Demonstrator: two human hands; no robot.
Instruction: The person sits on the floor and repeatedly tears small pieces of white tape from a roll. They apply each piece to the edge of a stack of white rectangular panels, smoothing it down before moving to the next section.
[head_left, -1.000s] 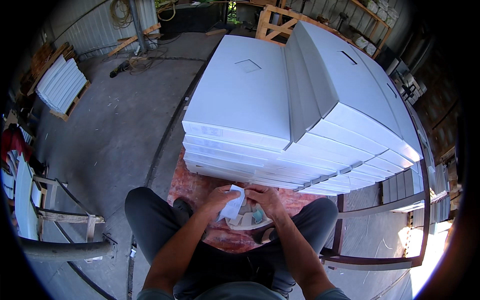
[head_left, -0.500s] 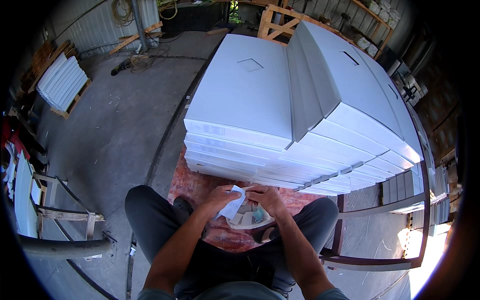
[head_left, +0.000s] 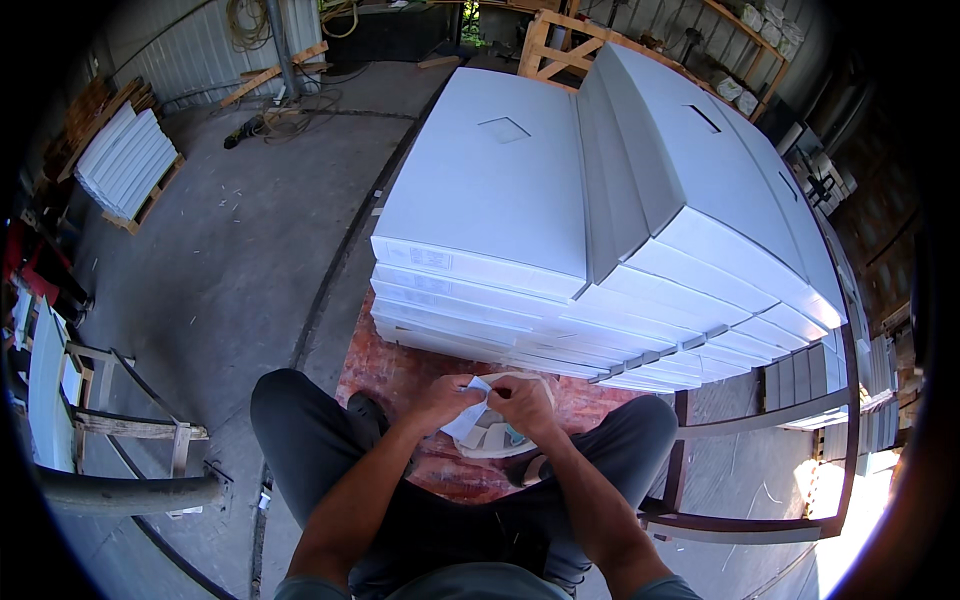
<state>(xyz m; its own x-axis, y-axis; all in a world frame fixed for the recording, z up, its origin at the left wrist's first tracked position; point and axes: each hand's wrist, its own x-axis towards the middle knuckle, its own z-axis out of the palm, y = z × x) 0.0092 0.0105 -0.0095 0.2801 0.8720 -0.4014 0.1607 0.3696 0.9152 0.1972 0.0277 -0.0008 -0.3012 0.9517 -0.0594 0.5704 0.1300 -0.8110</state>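
Presently we are gripping paper (head_left: pixel 462 419) with left hand (head_left: pixel 443 402), right hand (head_left: pixel 525 406) bending close, hold unclear; boxes (head_left: pixel 485 190) are lying stacked, paper seemingly unfinished

Head-worn wide fisheye, from above, facing down and ahead

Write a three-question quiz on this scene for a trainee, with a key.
1. True or false: the left hand grips a folded white paper slip.

2. Which colour is the mottled surface around the round white container by the hands?
a) green
b) red
c) yellow

3. Where do the stacked flat white cartons stand relative to the hands?

Key: 1 true; 2 b; 3 beyond the hands, farther from the person.
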